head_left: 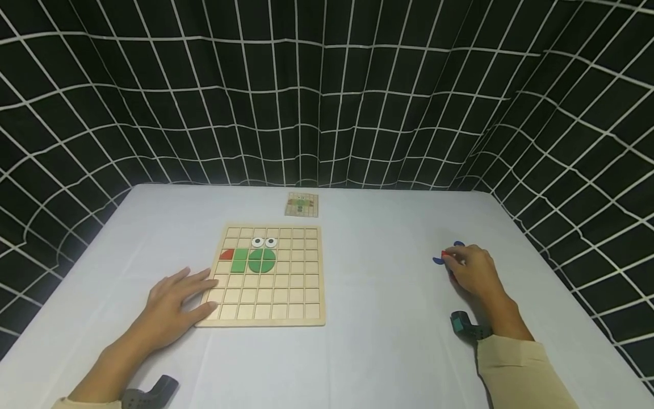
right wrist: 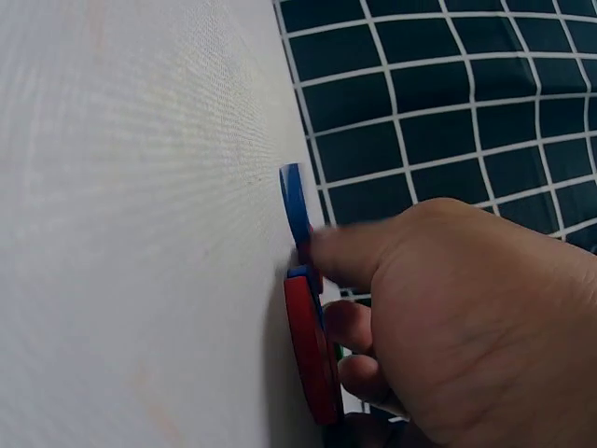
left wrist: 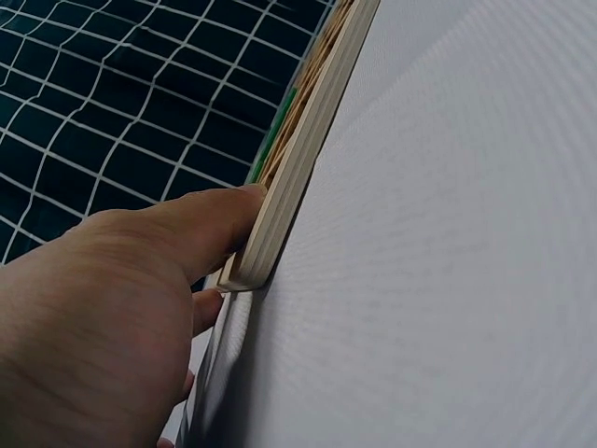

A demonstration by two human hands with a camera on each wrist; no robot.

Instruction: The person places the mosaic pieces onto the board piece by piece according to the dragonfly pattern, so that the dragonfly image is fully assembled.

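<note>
Fingertip pinch on a small red flat piece (head_left: 444, 254) at the right of the white counter (head_left: 378, 284).
The right hand (head_left: 475, 271) has thumb and forefinger closed on the red piece, between two dark-blue curved pieces (head_left: 438, 261); how firm the hold is, I cannot tell. A clean lift probably calls for gripping by the edges and rising straight up, without dragging the blue neighbours. The left hand (head_left: 176, 307), fingers spread, touches the left edge of the pale wooden grid board (head_left: 296, 295); light pressure there should steady it, with fingertips clear of the green rectangular block (head_left: 239, 261) and green disc shape (head_left: 261, 264).
</note>
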